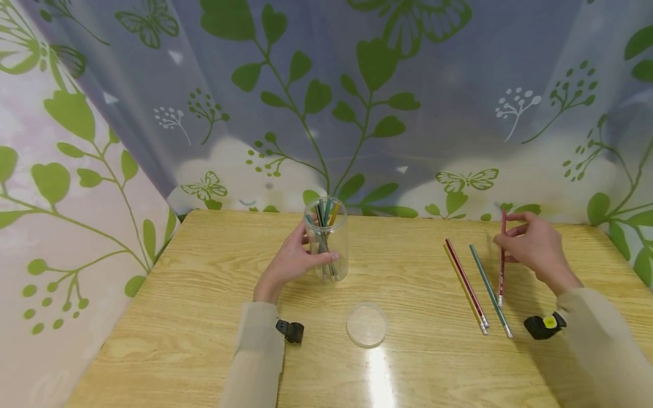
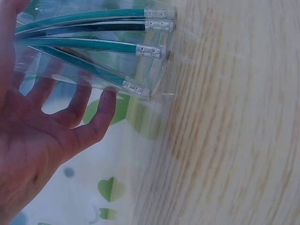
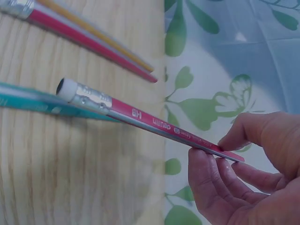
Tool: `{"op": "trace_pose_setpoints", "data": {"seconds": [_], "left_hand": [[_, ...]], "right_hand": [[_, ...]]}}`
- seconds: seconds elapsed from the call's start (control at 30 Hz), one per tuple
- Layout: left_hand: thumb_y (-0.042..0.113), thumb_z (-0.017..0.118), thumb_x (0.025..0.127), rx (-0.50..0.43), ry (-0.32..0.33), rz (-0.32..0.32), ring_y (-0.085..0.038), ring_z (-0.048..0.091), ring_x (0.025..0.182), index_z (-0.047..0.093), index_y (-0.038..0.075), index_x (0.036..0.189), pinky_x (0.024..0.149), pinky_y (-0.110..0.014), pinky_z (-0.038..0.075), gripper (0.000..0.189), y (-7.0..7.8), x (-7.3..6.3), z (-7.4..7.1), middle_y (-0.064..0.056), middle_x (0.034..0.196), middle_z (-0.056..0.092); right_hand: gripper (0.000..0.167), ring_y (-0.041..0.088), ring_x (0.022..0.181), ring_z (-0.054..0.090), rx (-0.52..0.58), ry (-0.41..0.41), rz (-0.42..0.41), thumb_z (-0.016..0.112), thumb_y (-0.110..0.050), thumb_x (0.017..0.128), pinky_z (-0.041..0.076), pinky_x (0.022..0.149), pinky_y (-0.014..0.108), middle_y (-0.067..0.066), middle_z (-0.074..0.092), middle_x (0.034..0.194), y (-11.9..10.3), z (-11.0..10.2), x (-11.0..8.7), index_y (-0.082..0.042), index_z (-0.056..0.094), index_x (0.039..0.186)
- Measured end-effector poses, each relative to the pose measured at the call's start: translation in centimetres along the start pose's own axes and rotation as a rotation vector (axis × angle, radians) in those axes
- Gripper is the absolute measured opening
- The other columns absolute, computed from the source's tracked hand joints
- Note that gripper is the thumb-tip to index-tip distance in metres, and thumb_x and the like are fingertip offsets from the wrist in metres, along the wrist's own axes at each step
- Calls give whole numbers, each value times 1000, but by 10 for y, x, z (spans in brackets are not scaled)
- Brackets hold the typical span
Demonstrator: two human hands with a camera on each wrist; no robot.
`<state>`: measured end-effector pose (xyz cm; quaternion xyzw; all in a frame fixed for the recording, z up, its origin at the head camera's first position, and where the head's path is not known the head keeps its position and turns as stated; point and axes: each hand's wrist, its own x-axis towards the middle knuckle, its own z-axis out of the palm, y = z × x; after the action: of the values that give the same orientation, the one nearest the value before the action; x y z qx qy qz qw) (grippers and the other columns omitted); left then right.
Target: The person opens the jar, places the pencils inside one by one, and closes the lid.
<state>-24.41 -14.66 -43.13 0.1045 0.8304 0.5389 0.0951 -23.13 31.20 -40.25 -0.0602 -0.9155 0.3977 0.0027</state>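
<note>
My left hand (image 1: 294, 259) grips a clear jar (image 1: 340, 249) from its left side, thumb across the front and fingers curled behind. Inside the jar stand several pencils (image 2: 93, 44), mostly teal, with a black and a yellow one, eraser ends down. Over on the right, my right hand (image 1: 535, 243) pinches a red pencil (image 3: 154, 123) near its far end between thumb and fingers, its white eraser pointing back toward me. Beside it on the table lie a teal pencil (image 1: 490, 289), another red pencil (image 1: 465, 280) and a yellow pencil (image 1: 461, 286), the last two side by side.
A round clear lid (image 1: 367, 325) lies flat on the wooden table (image 1: 178, 317), in front of the jar. Behind the table hangs a curtain (image 1: 449, 141) with a leaf and butterfly print; similar patterned cloth (image 1: 102, 209) borders the left side.
</note>
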Motion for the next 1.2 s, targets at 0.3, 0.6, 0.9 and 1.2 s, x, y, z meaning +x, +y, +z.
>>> {"op": "trace_pose_setpoints", "data": {"seconds": [0.3, 0.6, 0.9, 1.2], "left_hand": [[35, 87, 82, -9, -9, 20, -33, 47, 139, 34, 44, 155, 101, -56, 52, 91, 1, 0, 0, 2, 153, 45], [33, 87, 82, -21, -14, 24, -35, 48, 138, 33, 44, 154, 98, -56, 54, 91, 1, 0, -1, 0, 153, 45], [34, 88, 81, -17, -11, 19, -35, 46, 140, 33, 44, 155, 99, -57, 53, 92, -1, 1, -1, 0, 154, 44], [32, 88, 81, -36, -21, 19, -36, 47, 140, 33, 44, 155, 100, -57, 53, 93, 1, 0, -1, -1, 155, 45]], "right_hand": [[70, -4, 67, 65, 100, 41, 0, 62, -12, 96, 64, 66, 38, 27, 54, 125, -14, -1, -10, 6, 28, 154], [82, -5, 70, 65, 196, 115, -9, 66, -10, 94, 63, 63, 32, 5, 53, 109, -31, -1, -15, -3, 20, 160], [83, -9, 74, 65, 264, 175, -49, 68, -6, 93, 62, 63, 27, -4, 53, 104, -48, -2, -25, -13, 21, 160], [78, -7, 76, 66, 302, 205, -76, 66, -4, 94, 62, 63, 25, -9, 54, 102, -57, -2, -31, -19, 25, 159]]}}
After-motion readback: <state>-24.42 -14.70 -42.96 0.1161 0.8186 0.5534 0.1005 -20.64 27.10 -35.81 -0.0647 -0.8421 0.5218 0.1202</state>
